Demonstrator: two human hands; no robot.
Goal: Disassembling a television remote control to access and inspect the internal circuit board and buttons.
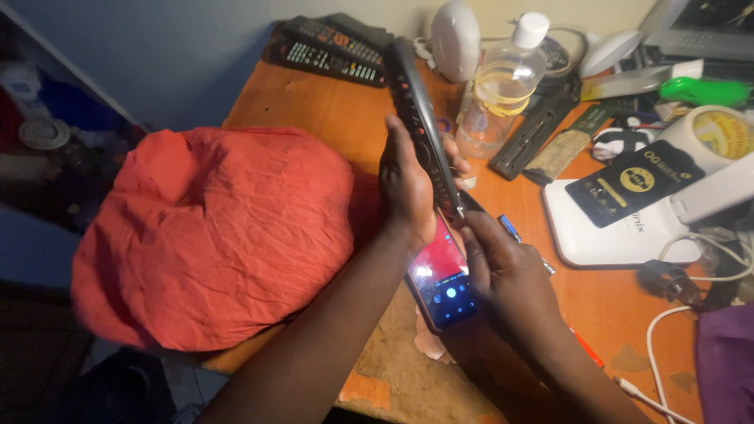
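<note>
My left hand (404, 184) grips a long black remote control (418, 118), held on edge above the orange wooden table (314, 110), its far end pointing away from me. My right hand (506, 271) is closed on a thin dark tool (471, 204) whose tip meets the remote's near end. Under both hands lies a smartphone (444, 283) with a lit screen, red above and dark below. A small blue pen-like object (510, 229) lies just right of my right hand.
A crumpled red cloth (212, 235) covers the table's left part. At the back lie two more remotes (330, 47), a clear plastic bottle (499, 90) and a white rounded object (455, 39). To the right are a white box (628, 220), tape roll (719, 133) and white cables (660, 345).
</note>
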